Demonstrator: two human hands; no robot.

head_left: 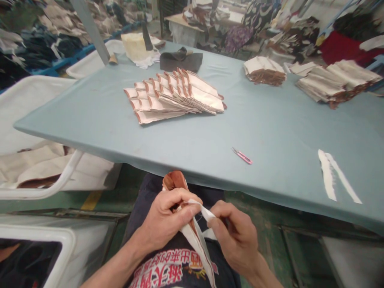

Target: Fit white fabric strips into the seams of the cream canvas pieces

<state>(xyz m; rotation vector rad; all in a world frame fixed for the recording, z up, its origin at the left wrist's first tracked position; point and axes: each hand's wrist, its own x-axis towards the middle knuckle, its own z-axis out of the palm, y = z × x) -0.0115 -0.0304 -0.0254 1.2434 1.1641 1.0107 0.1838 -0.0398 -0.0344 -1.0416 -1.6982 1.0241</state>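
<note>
My left hand (169, 218) is closed round a folded cream and brown fabric piece (175, 181) over my lap, its brown end standing up beyond my fingers. A long cream edge of it hangs down over my dark apron. Between the thumb and fingers of my right hand (235, 232) is the end of a thin white strip (207, 214). That strip runs across to my left thumb, which presses on it. On the table in front of me lies a pair of pink thread snips (242, 155), apart from both hands.
Overlapping cream and brown pieces (177, 94) lie on the blue-green table (195, 144). Two white strips (333, 176) rest near its right edge. More stacks (265, 71) stand at the back right, and a dark folded cloth (181, 60) at the back. White bins (69, 172) flank the left side.
</note>
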